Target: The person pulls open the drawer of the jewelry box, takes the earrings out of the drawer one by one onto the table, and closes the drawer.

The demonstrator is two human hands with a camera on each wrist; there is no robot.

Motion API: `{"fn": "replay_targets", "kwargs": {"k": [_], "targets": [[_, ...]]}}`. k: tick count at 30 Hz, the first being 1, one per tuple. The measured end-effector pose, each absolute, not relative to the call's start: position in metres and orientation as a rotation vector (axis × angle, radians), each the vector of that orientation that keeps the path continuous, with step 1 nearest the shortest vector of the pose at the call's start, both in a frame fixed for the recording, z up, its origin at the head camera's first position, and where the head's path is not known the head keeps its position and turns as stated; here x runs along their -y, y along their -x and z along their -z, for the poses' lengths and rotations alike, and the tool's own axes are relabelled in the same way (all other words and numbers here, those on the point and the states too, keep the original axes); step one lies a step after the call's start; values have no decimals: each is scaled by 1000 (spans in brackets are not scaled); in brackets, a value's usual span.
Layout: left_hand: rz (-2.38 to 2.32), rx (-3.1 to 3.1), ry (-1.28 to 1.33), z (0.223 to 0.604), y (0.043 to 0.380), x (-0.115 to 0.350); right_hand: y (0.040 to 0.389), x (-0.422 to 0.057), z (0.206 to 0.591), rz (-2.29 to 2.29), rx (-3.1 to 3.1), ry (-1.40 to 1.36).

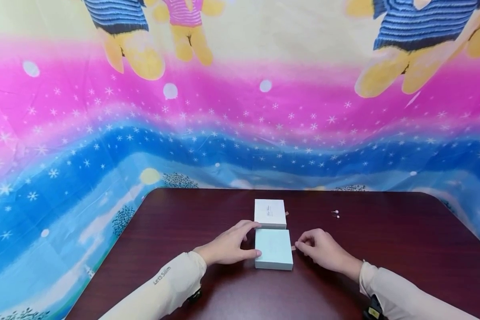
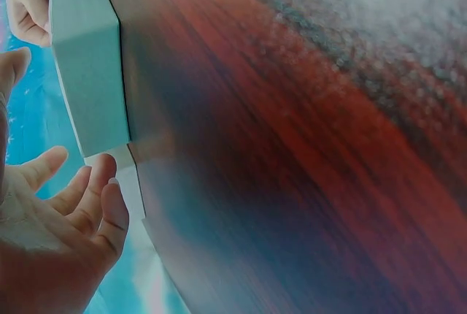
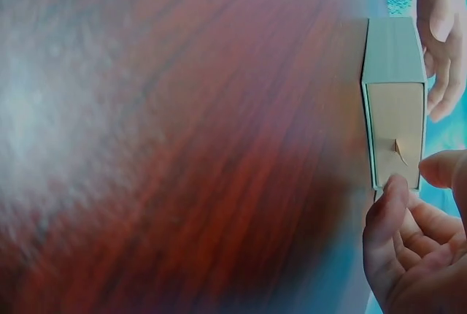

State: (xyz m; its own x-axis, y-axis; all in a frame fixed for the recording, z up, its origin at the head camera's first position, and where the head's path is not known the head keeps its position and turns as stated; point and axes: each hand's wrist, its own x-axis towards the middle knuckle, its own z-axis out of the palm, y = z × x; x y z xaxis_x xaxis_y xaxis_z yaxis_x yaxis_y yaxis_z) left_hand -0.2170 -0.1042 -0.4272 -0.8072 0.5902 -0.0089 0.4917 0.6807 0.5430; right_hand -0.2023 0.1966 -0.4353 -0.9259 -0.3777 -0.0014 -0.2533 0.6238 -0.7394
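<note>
A pale mint drawer box (image 1: 273, 249) lies flat on the table, with a short ribbon tab (image 3: 400, 152) on its right end. My left hand (image 1: 233, 243) is at its left side, fingers spread. In the head view its thumb appears at the box's left edge and its index finger near the corner of the white box (image 1: 270, 212) behind; whether they touch is hard to tell. By the ribbon is my right hand (image 1: 327, 251), loosely bent, thumb and index finger apart in the right wrist view. The ribbon's end hangs free there.
Two small pearl-like studs (image 1: 336, 214) lie at the back right of the dark red-brown table (image 1: 184, 213). Beyond the table's far edge hangs a colourful printed cloth (image 1: 240, 111). The white box also has a small ribbon tab (image 1: 287, 214) on its right.
</note>
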Motion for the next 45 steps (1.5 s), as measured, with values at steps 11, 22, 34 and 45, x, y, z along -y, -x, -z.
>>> {"fn": "replay_targets", "kwargs": {"k": [11,22,34,45], "targets": [[-759,-2680,-885,429,217,100,204,-197,440,1300,-2550,474],[-716,-2670,-864,436,219,96,202,-192,443,1361,-2467,433],[-698,-2689,-839,442,220,93,205,-193,449,1464,-2351,420],[-720,-2658,-854,445,221,93,209,-199,451,1490,-2249,352]]}}
